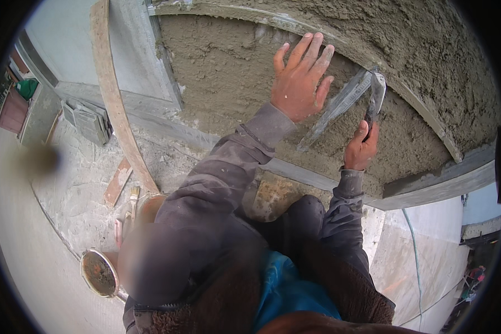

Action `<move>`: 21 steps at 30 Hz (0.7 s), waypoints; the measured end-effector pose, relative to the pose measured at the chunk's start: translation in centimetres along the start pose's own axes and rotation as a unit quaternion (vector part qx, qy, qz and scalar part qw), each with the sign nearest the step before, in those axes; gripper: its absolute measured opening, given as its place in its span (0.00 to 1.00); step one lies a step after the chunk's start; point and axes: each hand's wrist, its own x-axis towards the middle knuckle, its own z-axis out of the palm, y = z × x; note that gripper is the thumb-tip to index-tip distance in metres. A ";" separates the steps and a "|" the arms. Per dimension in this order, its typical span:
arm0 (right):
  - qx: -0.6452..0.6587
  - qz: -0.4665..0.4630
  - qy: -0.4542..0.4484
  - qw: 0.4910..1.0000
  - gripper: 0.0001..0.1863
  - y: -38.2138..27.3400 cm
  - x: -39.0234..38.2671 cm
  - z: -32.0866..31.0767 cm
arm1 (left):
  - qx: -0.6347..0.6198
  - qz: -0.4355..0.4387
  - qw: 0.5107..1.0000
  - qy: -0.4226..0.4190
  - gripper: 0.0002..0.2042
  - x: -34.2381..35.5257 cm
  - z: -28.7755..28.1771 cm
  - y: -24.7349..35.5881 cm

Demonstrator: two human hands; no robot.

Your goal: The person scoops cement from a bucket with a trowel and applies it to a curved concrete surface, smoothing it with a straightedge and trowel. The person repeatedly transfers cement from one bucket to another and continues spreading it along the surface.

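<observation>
My left hand [300, 80] is open, fingers spread, with its fingertips at a thin curved strip [428, 116] on a wall coated in rough grey mortar [211, 61]; whether they press on it is unclear. My right hand [362, 146] grips the handle of a trowel-like tool [377, 92], its narrow metal blade raised beside that strip, near where a diagonal grey bar [334, 117] meets it. The bar crosses the mortar between my two hands, angled down toward the lower left.
At left are a long curved wooden board [111, 75], stacked grey tiles [89, 119], a short plank [117, 183], a paintbrush [134, 196] and a bucket of dark material [99, 273]. A hose [411, 234] runs over the floor at right. The wall's lower ledge [428, 186] juts out above it.
</observation>
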 end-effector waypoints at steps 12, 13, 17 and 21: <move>-0.009 -0.294 -0.248 0.923 0.26 -15.5 0.5 13.3 | 0.334 -0.134 0.933 0.024 0.36 -1.4 -11.2 -25.2; -0.060 -0.291 -0.277 0.914 0.29 -16.3 0.8 14.0 | 0.318 -0.130 0.939 0.025 0.37 -1.4 -11.1 -25.5; -0.084 -0.343 -0.247 0.902 0.37 -18.2 1.7 18.8 | 0.329 -0.146 0.933 -0.012 0.41 -1.8 -12.5 -26.2; -0.060 -0.392 -0.193 0.898 0.37 -19.7 1.6 21.0 | 0.352 -0.121 0.928 -0.007 0.42 -2.4 -13.0 -27.1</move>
